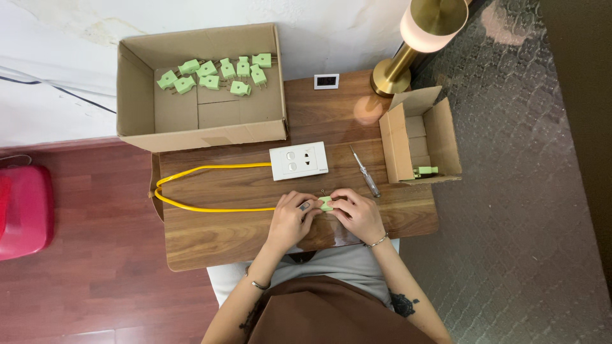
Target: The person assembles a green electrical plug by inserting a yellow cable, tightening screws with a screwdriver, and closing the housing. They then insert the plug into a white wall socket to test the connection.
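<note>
Both hands were at the front edge of the table [210, 245], pinched together on one small green plug [326, 204]. The left hand [292, 220] had its fingers curled in on the plug's left side, and the right hand [360, 213] gripped the other side with fingertips closed on it. So both were mostly closed around that one plug, which sat just off the wood between them, near the table's middle front.

A yellow cable [191, 191] ran right up to the left hand, looped out past the table's left edge and came back to a white socket [298, 161] lying just behind the hands. Couldn't tell whether the cable's end was actually in the plug, fingers covered it.

A screwdriver [364, 171] lay just right of the socket, close to the right hand. Further right was a small box [440, 137] with a green plug inside [426, 170]. At the back left sat a big box [137, 95] with a bunch of loose plugs [213, 75] scattered in it. A brass lamp [408, 44] stood at the back right corner, with a small white display [326, 81] next to it.
</note>
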